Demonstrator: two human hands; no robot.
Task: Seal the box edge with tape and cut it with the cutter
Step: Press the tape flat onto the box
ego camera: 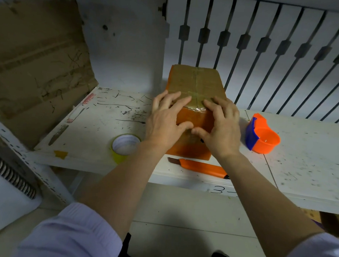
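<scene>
Box (195, 80), taped shut, contents hidden, with left hand (165, 120) and right hand (220, 127) pressing flat, unclenched.

The box (195, 84) stands mid-bench (312, 149), tape roll (124, 147) at its left, cutter (199, 167) along the front edge, tape dispenser (262, 137) right.

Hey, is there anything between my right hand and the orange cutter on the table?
Nothing visible blocks it. The right hand rests on the box, and the cutter lies in the open on the table, just in front of the box. The left hand is also on the box, off to the side.
</scene>
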